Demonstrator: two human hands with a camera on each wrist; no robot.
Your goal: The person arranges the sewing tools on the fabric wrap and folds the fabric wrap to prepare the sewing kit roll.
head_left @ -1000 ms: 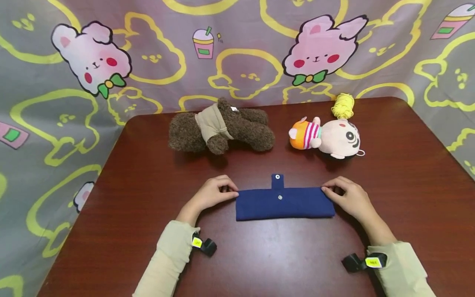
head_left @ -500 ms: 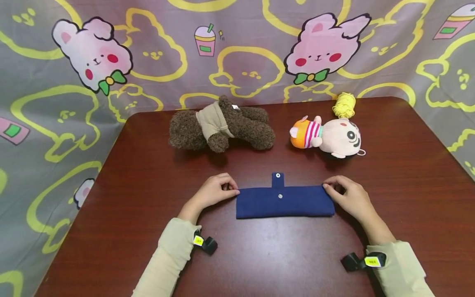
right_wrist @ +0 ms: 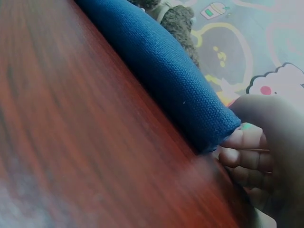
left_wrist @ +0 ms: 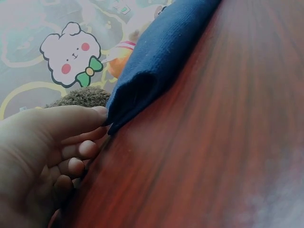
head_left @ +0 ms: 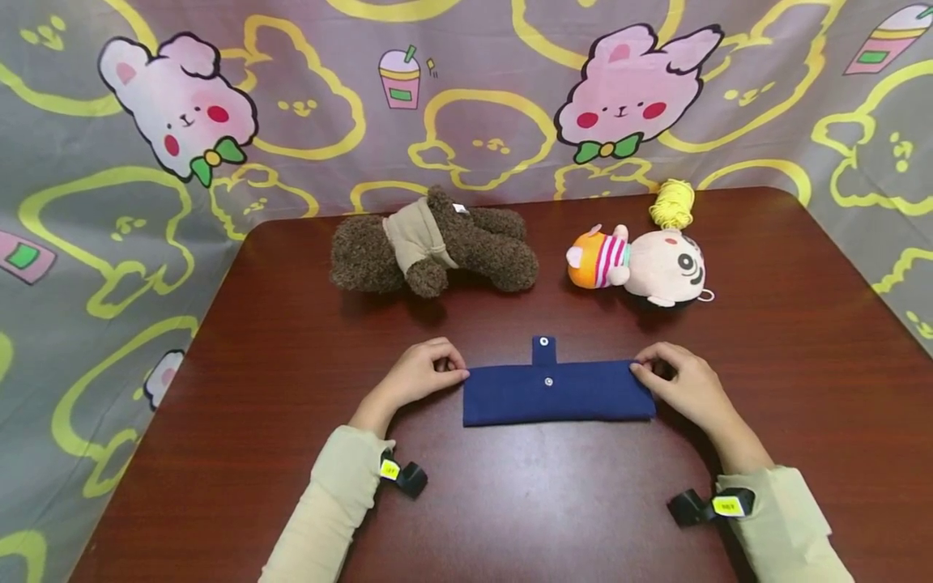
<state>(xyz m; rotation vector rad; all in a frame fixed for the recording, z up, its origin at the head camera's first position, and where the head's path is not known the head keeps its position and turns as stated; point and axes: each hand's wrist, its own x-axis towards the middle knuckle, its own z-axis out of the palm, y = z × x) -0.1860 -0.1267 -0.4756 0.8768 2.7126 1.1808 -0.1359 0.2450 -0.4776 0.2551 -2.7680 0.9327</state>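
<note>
A navy-blue folded cloth strip (head_left: 510,398), with a short tab (head_left: 543,352) at its far edge, lies on the table in the head view. One metal snap sits on the tab and another on the cloth just below it. The left hand (head_left: 425,372) pinches the far left corner between thumb and forefinger. At the far right corner, the right hand (head_left: 685,389) pinches the cloth the same way. The left wrist view shows the layered end of the cloth (left_wrist: 156,57) beside the thumb. In the right wrist view the folded cloth (right_wrist: 161,71) looks thick and rounded.
Behind the cloth lies a brown teddy bear (head_left: 484,251) in a beige top. To its right is a plush doll (head_left: 659,267) in a striped top, with a yellow yarn bundle (head_left: 672,204) behind it. A patterned curtain (head_left: 488,73) hangs along the brown table's (head_left: 539,502) far edge.
</note>
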